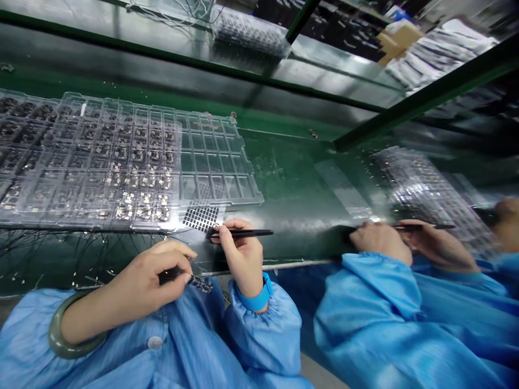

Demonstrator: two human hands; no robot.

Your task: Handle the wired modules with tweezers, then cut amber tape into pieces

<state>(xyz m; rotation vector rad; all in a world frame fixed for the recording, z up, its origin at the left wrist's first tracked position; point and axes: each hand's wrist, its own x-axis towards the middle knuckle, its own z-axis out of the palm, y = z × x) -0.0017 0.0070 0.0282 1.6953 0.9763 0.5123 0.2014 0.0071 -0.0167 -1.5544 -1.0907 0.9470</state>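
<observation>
Left hand pinches small part by bench edge; right hand grips black tweezers beside sheet of black squares. Looks partway — clear tray holds rows of parts, many squares left.

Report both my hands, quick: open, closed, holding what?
Left hand: closed, pinching a small dark part.
Right hand: closed, holding a slim black tool.
</observation>
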